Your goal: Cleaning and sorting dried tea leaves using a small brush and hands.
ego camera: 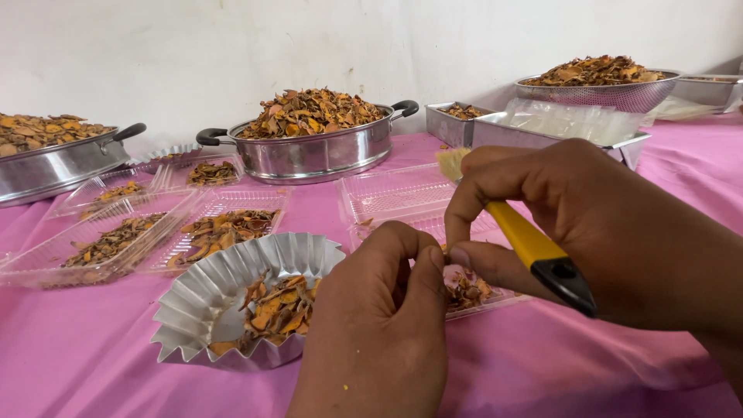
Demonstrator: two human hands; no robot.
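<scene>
While my left hand [371,325] is curled shut, fingertips pinched together over something too small to make out, I would keep that pinch light and low over the tray so nothing drops on the pink bench [77,356]. Going from the left: a steel pan [54,166] heaped with dried orange-brown chips, then clear plastic trays [116,240] each holding a thin scatter of the same chips. Just beside my left hand sits a fluted foil cup [224,298], partly filled. Behind it stands a two-handled steel pot [313,147] piled high. A clear tray [402,193] lies nearly bare, and the one under my hands [472,294] holds a small pile. My right hand [588,232] is closed around a yellow-handled brush [526,240], bristles pointing up and away; I judge short, gentle strokes best, with the brush held near its head. Farther right are steel boxes [542,131] with clear bags, and a mesh sieve bowl [611,89] full of chips
</scene>
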